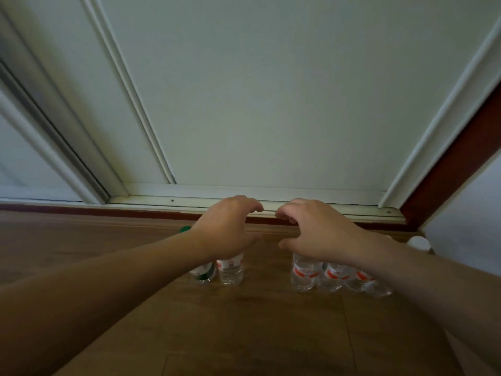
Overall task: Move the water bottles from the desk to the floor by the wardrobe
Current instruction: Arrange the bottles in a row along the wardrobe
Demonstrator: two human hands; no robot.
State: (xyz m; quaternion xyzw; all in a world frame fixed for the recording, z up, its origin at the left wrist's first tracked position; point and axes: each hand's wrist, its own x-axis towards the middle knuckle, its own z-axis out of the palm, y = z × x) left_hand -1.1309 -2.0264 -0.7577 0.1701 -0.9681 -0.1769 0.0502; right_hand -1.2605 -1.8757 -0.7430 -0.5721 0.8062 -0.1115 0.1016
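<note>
Both forearms extended toward 12 o'clock, palms down. Left hand [227,226] and right hand [314,229] side by side, fingers curled, apparently gripping nothing.

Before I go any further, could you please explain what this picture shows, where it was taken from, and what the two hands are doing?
There is one picture, taken by a wide-angle camera worn on the person's head, looking down past both bare arms. No machine is involved. The white panels filling the top are the wardrobe doors, and below them is the wooden floor. Standing on the floor are clear water bottles: a green-labelled one and a red-labelled one under the left hand, and three red-labelled ones under the right hand. The fingers of both hands are spread and curled above the bottle tops, which they hide, so I cannot tell whether they touch.
</note>
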